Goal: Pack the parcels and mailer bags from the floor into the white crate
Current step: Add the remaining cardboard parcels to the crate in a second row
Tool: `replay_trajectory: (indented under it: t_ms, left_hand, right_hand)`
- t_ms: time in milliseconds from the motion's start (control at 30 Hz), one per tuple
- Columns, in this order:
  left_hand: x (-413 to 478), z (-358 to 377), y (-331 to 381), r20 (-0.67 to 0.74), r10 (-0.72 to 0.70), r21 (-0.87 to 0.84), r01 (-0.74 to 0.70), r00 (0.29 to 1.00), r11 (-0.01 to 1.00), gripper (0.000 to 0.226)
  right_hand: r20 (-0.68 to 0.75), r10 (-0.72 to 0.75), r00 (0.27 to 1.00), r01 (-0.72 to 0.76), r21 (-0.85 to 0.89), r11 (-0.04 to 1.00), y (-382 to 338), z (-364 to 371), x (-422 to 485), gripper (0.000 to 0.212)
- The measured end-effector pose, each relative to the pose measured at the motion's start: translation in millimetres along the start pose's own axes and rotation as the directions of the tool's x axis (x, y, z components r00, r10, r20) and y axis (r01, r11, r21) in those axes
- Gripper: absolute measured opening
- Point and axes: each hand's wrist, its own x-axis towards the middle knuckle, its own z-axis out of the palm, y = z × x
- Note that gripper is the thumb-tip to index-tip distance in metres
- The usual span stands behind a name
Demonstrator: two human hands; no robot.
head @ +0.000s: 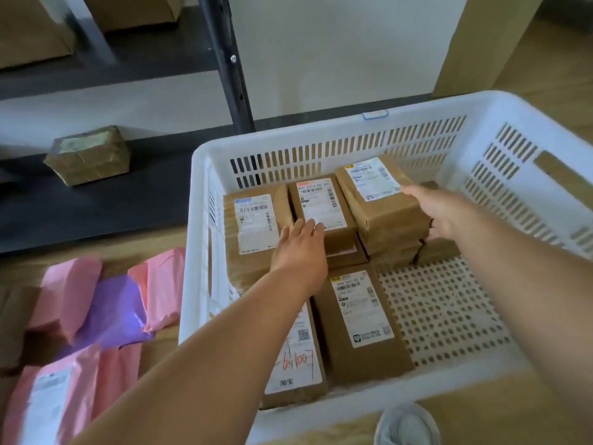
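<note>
— What sort of place?
— A parcel stockroom: dark metal shelving (222,43) at eleven o'clock carrying cardboard boxes (134,11), label-stuck parcels (321,203) in a white crate (321,136), mailer bags (73,293) on the floor (160,348) at eight.

- Left hand (298,248) rests flat on the middle parcel (321,200) in the white crate (321,134)
- Right hand (439,210) grips the tilted parcel (378,203) beside it
- Pink and purple mailer bags (112,309) lie on the floor left of the crate

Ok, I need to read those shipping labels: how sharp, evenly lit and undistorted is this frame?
Head view: soft throughout, so small label print on the parcels is unreadable; the mailer bags at lower left are blurriest. Head view: light is flat, no glare; wide-angle lens bows the white crate rim and leans the shelf post.
</note>
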Motion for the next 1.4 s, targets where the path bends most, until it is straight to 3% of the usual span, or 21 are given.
replay_trajectory:
  t_ms: [100,233,433,533,633,733,867,967,1167,1400]
  left_hand:
    - [6,5,0,0.01,-0.002,0.028,0.001,1.0,1.0,0.07]
    - [7,14,0,-0.024,0.021,0.12,-0.018,0.999,0.993,0.072]
    - [4,13,-1,0.032,0.012,0.177,-0.017,0.999,0.984,0.072]
    - [0,6,-6,0.005,-0.003,0.142,0.003,1.0,0.99,0.072]
    - [-11,-13,-10,-0.089,-0.014,0.063,0.02,0.996,0.998,0.075]
    - [-34,-39,-22,-0.238,-0.029,0.009,0.032,0.971,0.999,0.069]
    - [-70,-71,-64,-0.412,-0.109,-0.02,0.11,0.905,0.994,0.059]
    - [-102,-84,-105,-0.464,-0.22,-0.072,0.211,0.858,0.975,0.054]
    - [-179,-72,-203,-0.433,-0.411,-0.115,0.404,0.802,0.908,0.054]
    - [-240,-51,-327,-0.389,-0.627,-0.147,0.627,0.675,0.765,0.055]
  right_hand:
    - [-0.037,-0.015,0.999,0.011,-0.094,0.996,9,6,14,0.069]
    - [-0.093,-0.061,0.994,0.033,-0.28,0.959,15,14,24,0.068]
    - [-0.204,-0.174,0.963,0.023,-0.584,0.811,5,28,14,0.056]
    - [-0.321,-0.333,0.887,0.106,-0.56,0.822,0,41,8,0.047]
    - [-0.412,-0.503,0.76,0.327,-0.427,0.843,-24,61,-9,0.032]
    - [-0.423,-0.61,0.67,0.52,-0.318,0.793,-60,93,-45,0.024]
    - [-0.352,-0.694,0.628,0.67,-0.209,0.712,-99,142,-99,0.03]
    - [-0.304,-0.743,0.596,0.744,-0.138,0.653,-118,183,-139,0.031]
    - [-0.012,-0.865,0.502,0.863,-0.062,0.502,-111,264,-229,0.03]
    - [0.347,-0.807,0.478,0.873,-0.084,0.481,-65,342,-282,0.028]
